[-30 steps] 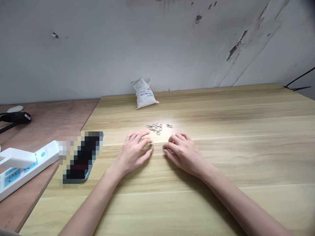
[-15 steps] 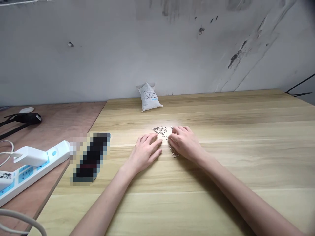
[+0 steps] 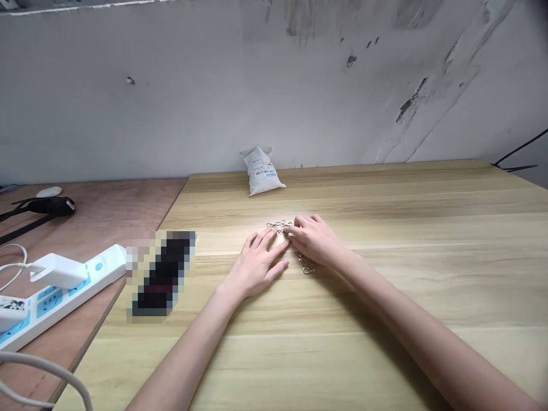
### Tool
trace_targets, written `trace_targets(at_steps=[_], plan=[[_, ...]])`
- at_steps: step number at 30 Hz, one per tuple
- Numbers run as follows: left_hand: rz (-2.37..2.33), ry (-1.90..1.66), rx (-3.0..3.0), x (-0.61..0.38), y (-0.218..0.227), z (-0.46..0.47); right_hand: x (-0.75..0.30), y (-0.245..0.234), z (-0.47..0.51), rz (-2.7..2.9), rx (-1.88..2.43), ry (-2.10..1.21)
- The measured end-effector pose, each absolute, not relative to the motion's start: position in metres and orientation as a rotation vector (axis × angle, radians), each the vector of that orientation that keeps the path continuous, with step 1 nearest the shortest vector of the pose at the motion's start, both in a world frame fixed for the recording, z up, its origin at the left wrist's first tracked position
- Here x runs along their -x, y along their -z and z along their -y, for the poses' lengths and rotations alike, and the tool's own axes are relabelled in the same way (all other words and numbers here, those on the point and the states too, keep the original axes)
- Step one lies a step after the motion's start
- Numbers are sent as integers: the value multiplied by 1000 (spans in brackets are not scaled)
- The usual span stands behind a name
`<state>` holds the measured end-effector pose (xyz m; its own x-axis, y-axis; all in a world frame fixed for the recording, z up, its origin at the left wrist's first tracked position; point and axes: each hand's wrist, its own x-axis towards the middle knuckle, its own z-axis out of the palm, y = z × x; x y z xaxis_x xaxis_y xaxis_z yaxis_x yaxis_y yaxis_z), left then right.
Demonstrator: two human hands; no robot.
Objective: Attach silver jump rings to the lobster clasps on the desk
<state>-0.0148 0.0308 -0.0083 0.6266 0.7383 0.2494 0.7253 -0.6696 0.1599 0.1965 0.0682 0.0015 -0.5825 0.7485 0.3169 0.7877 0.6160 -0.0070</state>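
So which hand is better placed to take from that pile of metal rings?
Probably the right hand: its fingertips reach the edge of the rings, while the left hand rests just short of them.

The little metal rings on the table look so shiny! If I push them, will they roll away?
The rings will probably slide, not roll, because they lie flat on the smooth table. They look thin and stiff, so they are likely light and hard to bend. They sit heaped by the right hand, so one push might move several together.

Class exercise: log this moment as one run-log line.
left hand: spread, beside metal rings | right hand: on rings | metal clasps: by right hand
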Motion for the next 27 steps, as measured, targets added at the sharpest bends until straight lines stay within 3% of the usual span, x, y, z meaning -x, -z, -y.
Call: trace_targets(at_steps=[5,8,18,27], plan=[[-1280,-598,-2747,12,6,-31,-196,-5,-68,2589,1223,288],[-1285,-725,-2747,12,4,-31,-199,-8,-63,2498,1188,169],[-1282,-1237,-2700,5,-4,-18,-184,-18,-16,1387,1229,-1259],[-1197,-1339,-2850,2,-10,-14,-169,-7,-1,1384,1162,-1296]])
